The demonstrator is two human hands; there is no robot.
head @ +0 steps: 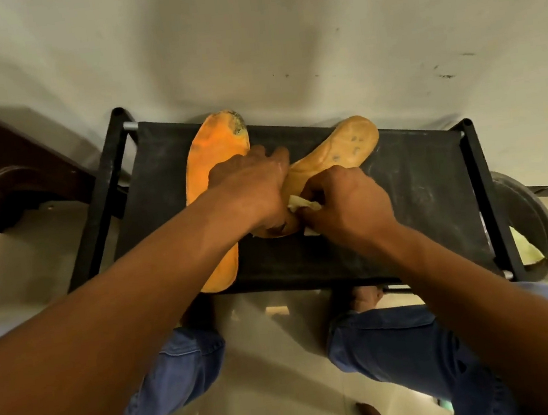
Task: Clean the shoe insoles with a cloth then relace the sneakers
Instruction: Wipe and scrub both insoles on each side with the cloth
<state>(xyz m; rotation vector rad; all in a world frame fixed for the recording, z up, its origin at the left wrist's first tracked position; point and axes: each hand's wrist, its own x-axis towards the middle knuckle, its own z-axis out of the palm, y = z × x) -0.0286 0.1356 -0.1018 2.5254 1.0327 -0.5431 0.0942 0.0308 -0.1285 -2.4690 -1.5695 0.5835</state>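
Two orange insoles lie on a black fabric stool (419,189). The brighter insole (213,145) lies lengthwise at the left, its toe end dark with dirt. The paler insole (338,151) lies slanted to the right, toe end spotted. My left hand (249,189) grips the paler insole's heel end, fingers curled round it. My right hand (344,202) pinches a small pale cloth (303,203) against that insole's near part. Most of the cloth is hidden under my fingers. No sneakers or laces are in view.
A round dark bin (528,210) with a yellowish scrap inside stands right of the stool. A dark wooden piece of furniture (1,165) and a cable are at the left. My knees in blue jeans are below the stool, over a tiled floor. A white wall is behind.
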